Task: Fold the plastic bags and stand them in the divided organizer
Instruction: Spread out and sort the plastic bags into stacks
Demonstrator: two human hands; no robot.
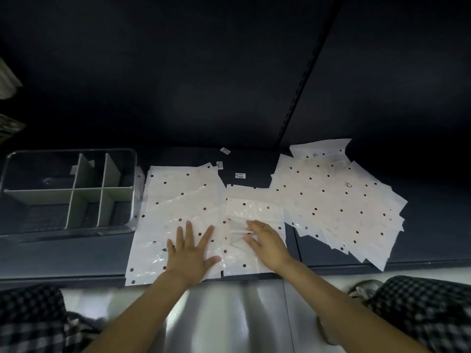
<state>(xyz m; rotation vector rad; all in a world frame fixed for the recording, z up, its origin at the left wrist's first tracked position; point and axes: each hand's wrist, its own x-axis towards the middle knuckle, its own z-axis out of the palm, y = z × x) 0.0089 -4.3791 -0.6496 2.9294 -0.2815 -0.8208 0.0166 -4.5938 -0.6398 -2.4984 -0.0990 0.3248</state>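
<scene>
Flat against the dark matte surface (76, 253), the left hand (190, 253) lay palm down with its fingers straight and spread, pressing on a large plastic bag (178, 200) without gripping it. That bag was a thin, translucent white rectangle dotted with small dark round holes, and its film was glossy and lightly wrinkled where the light caught it. Just beside it on the right, a smaller bag (252, 212) of the same dotted film lay partly folded, its top layer doubled into a shorter rectangle with crinkled creases. The right hand (265, 240) rested on this smaller bag with its fingers curled, pinching a gathered fold of the film between thumb and fingertips. Further right, apart from the hands, a loose stack of bags (336, 200) fanned out in overlapping sheets, their corners jutting at different angles and reaching to the surface's front edge. At the far left stood the divided organizer (68, 192), a clear rectangular bin with rounded corners and pale, stiff, flat dividers crossing at right angles to form compartments; none of them held a bag. Its right wall sat touching or just beside the large bag's left edge. A few small white labels (239, 175) lay on the surface behind the bags
</scene>
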